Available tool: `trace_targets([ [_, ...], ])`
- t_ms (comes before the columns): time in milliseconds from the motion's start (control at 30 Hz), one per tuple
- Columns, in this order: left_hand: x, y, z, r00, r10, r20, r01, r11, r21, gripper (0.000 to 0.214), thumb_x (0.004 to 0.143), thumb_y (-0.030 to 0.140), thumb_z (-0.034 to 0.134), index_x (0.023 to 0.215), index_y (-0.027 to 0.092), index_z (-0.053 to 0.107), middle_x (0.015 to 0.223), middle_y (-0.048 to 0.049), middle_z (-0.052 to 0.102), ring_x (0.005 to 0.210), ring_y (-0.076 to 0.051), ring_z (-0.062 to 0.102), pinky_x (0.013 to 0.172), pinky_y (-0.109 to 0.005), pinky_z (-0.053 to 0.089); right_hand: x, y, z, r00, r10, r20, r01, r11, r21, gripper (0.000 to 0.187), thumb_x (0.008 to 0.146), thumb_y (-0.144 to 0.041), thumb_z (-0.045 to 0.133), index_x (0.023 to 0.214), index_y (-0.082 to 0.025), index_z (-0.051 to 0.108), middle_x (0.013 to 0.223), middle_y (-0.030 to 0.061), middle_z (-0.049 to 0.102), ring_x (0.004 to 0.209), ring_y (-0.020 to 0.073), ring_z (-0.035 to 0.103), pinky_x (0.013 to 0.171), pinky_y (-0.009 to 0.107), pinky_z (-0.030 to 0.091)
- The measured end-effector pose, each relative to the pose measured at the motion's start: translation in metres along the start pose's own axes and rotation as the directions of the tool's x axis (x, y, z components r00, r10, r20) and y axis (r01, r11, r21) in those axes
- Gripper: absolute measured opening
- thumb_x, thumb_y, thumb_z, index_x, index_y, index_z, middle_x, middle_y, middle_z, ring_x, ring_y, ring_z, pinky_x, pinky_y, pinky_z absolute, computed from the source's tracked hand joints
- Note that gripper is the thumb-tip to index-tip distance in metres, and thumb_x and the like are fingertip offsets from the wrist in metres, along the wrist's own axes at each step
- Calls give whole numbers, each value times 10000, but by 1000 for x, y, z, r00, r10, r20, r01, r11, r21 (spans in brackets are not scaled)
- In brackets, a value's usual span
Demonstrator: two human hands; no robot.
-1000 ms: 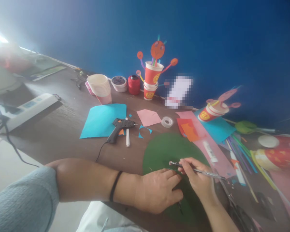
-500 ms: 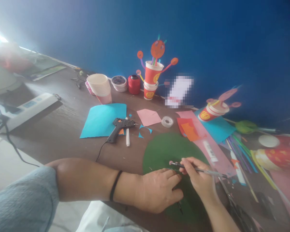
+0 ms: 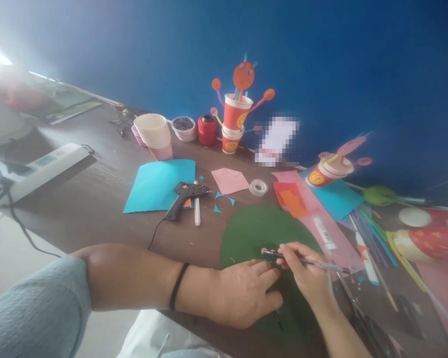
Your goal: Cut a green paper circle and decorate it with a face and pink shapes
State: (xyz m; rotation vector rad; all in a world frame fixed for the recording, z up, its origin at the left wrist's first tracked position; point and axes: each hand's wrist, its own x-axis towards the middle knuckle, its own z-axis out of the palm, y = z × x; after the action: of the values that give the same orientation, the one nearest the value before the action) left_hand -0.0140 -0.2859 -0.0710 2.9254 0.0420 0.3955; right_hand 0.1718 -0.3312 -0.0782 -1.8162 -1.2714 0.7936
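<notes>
A slim pen with a clear barrel [image 3: 319, 265] is pinched in my right hand [image 3: 311, 281], pointing left above the round green mat [image 3: 250, 223]. At the pen's left end shows a tiny pinkish bit [image 3: 264, 251]. My left hand [image 3: 244, 293] is palm down on the mat, just left of the right hand, with its fingers bent and close together. Something small and teal peeks out by its fingertips, and whatever lies under the fingers is hidden. A thin dark stick-like piece [image 3: 278, 320] shows below the left hand.
Behind the mat lie a glue gun [image 3: 179, 201], blue paper [image 3: 149, 184], pink paper [image 3: 229, 180] and a tape roll [image 3: 258, 187]. Stacked cups [image 3: 155, 134] and a red cup figure [image 3: 237, 112] stand by the wall. Scissors [image 3: 366, 323] and markers lie at the right.
</notes>
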Motion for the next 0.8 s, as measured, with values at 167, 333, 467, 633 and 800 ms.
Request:
trace_targets([
  [167,0,0,1,1000,0,-6,-1,1000,-11,150,837,253,481,924,157,557,1014,-151,532,934,-252,526,751,-359,464,-1,-2,1,1000,-7,4,7,1000,-20,314,829,-474,552,708,-201,648,584,8,659,552,156,634,543,224,475],
  [333,0,0,1,1000,-4,15,4,1000,-17,161,839,256,474,941,157,551,1064,-165,527,960,-257,520,765,-366,466,0,-1,3,999,-40,-18,40,999,-3,278,822,-451,576,725,-200,645,608,11,656,543,148,597,558,244,459],
  [467,0,-1,-3,999,0,37,1,1000,-26,175,838,249,478,960,151,556,1144,-175,508,986,-260,522,771,-359,474,2,3,2,977,-14,-213,50,985,164,271,828,-443,573,744,-190,623,554,-7,590,491,123,512,496,239,408],
  [633,0,-2,-9,995,9,95,-7,1000,-21,199,825,247,494,988,150,555,1206,-169,490,1030,-252,510,802,-351,479,4,8,1,931,30,-365,71,963,261,263,834,-437,565,733,-194,569,514,-49,483,466,92,425,454,218,321],
  [800,0,-3,-12,994,-16,108,19,999,-26,188,834,236,476,983,151,553,1212,-154,488,1059,-255,499,822,-356,480,2,12,-1,947,49,-319,42,961,274,281,847,-443,550,718,-194,553,531,-48,482,484,86,431,462,208,326],
])
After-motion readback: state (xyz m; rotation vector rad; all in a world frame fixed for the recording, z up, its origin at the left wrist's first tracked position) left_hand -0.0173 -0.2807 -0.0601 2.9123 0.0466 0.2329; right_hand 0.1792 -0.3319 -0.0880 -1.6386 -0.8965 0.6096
